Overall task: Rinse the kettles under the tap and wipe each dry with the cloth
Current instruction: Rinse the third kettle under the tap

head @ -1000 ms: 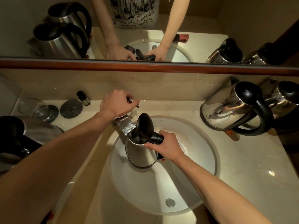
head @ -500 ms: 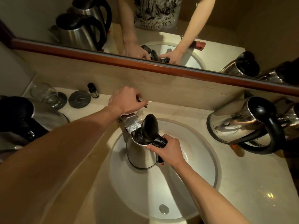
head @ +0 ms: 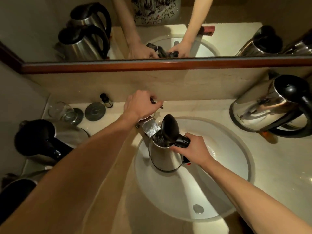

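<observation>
**Kettle Held Under the Tap**

The right hand (head: pixel 192 149) gripped the black handle of the open-lidded kettle (head: pixel 166 156), held upright over the sink (head: pixel 236 166) beneath the tap (head: pixel 151 128). The left hand (head: pixel 141 105) curled round the tap lever. More kettles stood on the table (head: pixel 278 166), one to the right (head: pixel 270 105) and one to the left (head: pixel 49 141).

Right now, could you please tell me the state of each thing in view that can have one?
Kettle in the sink: upright, lid open, under the tap spout.
Left hand: grips the tap handle.
Right hand: grips the kettle's handle.
Kettle at right: lid shut, on the counter.
Glass: lying on its side.
</observation>
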`<state>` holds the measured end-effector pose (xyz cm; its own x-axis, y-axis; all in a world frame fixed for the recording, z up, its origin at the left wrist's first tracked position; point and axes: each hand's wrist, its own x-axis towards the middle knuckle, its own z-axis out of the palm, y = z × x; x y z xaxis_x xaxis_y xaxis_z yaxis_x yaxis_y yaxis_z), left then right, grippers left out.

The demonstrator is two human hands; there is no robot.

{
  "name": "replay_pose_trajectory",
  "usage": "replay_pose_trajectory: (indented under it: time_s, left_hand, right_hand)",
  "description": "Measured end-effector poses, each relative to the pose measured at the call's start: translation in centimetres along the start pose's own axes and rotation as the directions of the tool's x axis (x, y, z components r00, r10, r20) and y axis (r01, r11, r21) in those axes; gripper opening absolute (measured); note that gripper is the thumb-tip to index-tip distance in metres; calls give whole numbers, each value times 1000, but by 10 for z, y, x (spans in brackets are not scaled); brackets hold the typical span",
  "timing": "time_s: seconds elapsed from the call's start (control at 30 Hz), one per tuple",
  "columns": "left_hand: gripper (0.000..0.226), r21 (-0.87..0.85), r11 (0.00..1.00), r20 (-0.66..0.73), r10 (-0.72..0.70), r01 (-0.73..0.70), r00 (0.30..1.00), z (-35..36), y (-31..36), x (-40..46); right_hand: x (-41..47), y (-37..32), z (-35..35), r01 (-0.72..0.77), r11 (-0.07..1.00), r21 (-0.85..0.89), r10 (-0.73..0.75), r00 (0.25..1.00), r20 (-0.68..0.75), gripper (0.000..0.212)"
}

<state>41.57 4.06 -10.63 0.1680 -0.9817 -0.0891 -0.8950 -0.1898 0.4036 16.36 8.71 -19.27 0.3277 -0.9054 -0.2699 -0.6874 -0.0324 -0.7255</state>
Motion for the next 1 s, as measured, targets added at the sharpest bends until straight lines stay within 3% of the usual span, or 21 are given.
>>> replay_pose_trajectory:
  time_s: [0.17, 0.57, 0.73, 0.9, 1.0]
  left_hand:
    - [40, 0, 1000, -16, 21, -21, 1000, 1, 1, 0]
    - [52, -17, 1000, -31, 6, -7, 999, 3, -1, 1]
    - [44, -2, 1000, -26, 14, -14, 1000, 5, -2, 2]
    - [63, -27, 1000, -19, 1, -2, 1000, 6, -4, 2]
    - [57, -22, 1000, -30, 11, -11, 999, 7, -5, 2]
  right_hand:
    - [1, 1, -1, -4, 1000, -7, 4, 1000, 13, 57]
    - [-3, -3, -3, -43, 999, -9, 44, 999, 21, 64]
    - [-3, -2, -3, -47, 999, -17, 47, 998, 32, 65]
    - [-2, -2, -3, -48, 999, -22, 48, 999, 26, 63]
    - [-2, -2, -2, -57, 998, -15, 58, 998, 29, 64]
